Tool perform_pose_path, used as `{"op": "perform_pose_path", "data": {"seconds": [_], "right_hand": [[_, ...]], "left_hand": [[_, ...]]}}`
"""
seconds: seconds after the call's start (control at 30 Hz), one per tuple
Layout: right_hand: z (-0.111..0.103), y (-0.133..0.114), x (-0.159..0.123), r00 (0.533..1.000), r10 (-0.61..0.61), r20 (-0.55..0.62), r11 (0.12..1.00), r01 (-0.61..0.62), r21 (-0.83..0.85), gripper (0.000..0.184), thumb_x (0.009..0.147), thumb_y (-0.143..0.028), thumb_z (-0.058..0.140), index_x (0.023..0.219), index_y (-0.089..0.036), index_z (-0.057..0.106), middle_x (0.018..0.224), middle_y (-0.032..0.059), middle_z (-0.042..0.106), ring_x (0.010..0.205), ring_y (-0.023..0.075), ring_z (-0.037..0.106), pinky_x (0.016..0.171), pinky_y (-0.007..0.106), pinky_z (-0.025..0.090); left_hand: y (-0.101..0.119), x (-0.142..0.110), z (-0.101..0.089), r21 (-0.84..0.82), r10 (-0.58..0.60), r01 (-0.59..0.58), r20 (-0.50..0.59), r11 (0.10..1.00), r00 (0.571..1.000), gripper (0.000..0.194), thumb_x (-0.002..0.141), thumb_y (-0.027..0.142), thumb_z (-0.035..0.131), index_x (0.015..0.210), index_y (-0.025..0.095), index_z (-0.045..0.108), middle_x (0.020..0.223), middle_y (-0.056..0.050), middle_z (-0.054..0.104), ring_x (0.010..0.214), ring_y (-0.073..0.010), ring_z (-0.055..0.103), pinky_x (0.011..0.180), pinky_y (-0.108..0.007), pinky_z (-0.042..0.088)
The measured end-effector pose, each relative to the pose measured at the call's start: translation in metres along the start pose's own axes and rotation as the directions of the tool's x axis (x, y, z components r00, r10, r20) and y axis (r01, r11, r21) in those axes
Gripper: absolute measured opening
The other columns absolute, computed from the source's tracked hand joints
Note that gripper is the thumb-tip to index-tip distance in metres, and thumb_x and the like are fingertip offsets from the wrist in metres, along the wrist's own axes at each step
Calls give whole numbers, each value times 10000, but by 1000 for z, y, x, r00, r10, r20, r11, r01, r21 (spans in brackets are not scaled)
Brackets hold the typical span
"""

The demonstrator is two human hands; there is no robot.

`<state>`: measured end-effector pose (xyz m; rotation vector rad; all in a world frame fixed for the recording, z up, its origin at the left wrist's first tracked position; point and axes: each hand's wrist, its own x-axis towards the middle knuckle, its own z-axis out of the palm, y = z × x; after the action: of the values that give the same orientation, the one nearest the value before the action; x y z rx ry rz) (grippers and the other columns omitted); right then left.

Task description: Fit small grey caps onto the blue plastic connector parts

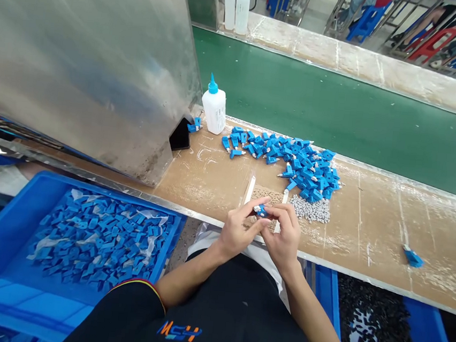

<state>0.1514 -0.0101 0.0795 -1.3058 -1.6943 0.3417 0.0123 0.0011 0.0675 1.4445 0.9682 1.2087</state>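
My left hand (241,227) and my right hand (284,233) meet at the near edge of the brown workbench (372,222), fingers pinched together on one small blue plastic part (260,210) with a white tip. Just beyond my hands lies a heap of several small grey pieces (311,208). Farther back sits a spread pile of blue parts with white tips (293,164).
A blue crate (12,236) of loose blue parts stands at my left. A white glue bottle with a blue cap (214,108) stands by a metal housing (86,55). A green conveyor belt (338,112) runs behind. One stray blue part (412,257) lies at right. A crate of black parts (382,325) sits lower right.
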Motion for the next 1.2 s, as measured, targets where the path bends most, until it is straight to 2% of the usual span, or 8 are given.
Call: {"op": "perform_pose_path", "data": {"seconds": [0.27, 0.37, 0.43, 0.63, 0.83, 0.97, 1.1, 1.2], "right_hand": [[5, -5, 0, 996, 49, -78, 997, -53, -50, 73, 935, -230, 604, 862, -236, 603, 802, 19, 555, 677, 158, 542, 614, 309, 503], [-6, 14, -3, 994, 93, -54, 992, -97, -74, 57, 935, -253, 590, 889, -232, 616, 819, 23, 567, 673, 157, 551, 618, 308, 501], [-28, 41, -7, 988, 141, -63, 976, -149, -155, 83, 922, -295, 595, 944, -228, 639, 864, 37, 595, 664, 160, 563, 620, 317, 502], [-153, 153, -35, 812, 472, -344, 566, -578, -588, 138, 822, -339, 583, 786, -211, 621, 813, 98, 594, 749, 258, 589, 711, 418, 485], [-233, 185, -46, 635, 541, -552, 270, -753, -600, 132, 833, -276, 573, 767, -182, 637, 886, 192, 585, 973, 378, 589, 807, 514, 446], [-210, 173, -46, 719, 506, -477, 392, -684, -615, 150, 862, -277, 570, 865, -157, 659, 1010, 211, 617, 989, 318, 604, 845, 469, 466], [-142, 154, -55, 861, 509, 15, 782, -455, -426, 138, 863, -305, 577, 883, -189, 650, 871, 87, 670, 764, 206, 625, 718, 360, 514], [-103, 144, -56, 880, 454, 140, 868, -402, -293, 163, 886, -320, 526, 877, -201, 636, 835, 70, 669, 717, 195, 613, 697, 340, 512]], "left_hand": [[-3, 12, 13, -1, -10, 10, 21, 1000, 1000, 326, 991, 386, 548, 1208, 174, 670, 1152, -112, 763, 908, -195, 761, 844, -301, 613], [-15, 32, 8, 52, -13, 2, 211, 999, 977, 374, 968, 405, 583, 1270, 192, 641, 1185, -113, 750, 975, -216, 746, 876, -329, 597], [-26, 59, -6, 152, -7, -48, 340, 987, 940, 404, 939, 403, 624, 1292, 206, 629, 1204, -114, 737, 999, -239, 729, 889, -369, 584], [-68, 151, -60, 784, -15, 17, -10, 621, 1000, 186, 878, 176, 586, 1036, 170, 682, 1186, -198, 650, 1215, -393, 546, 1078, -566, 390], [-83, 161, -65, 863, -97, 76, -32, 500, 995, 202, 875, 116, 462, 972, 159, 634, 1114, -232, 633, 1189, -420, 552, 1034, -567, 400], [-70, 138, -69, 735, -45, 127, -129, 666, 991, 105, 849, 207, 547, 927, 188, 615, 1016, -146, 674, 1007, -320, 652, 951, -479, 499], [-55, 98, -70, 414, -87, 199, -275, 888, 958, 215, 800, 357, 629, 937, 192, 613, 848, -41, 677, 765, -195, 667, 737, -326, 558], [-48, 68, -66, 227, -173, 250, -311, 941, 934, 291, 732, 413, 681, 903, 186, 619, 779, -9, 664, 699, -158, 654, 662, -275, 545]]}}
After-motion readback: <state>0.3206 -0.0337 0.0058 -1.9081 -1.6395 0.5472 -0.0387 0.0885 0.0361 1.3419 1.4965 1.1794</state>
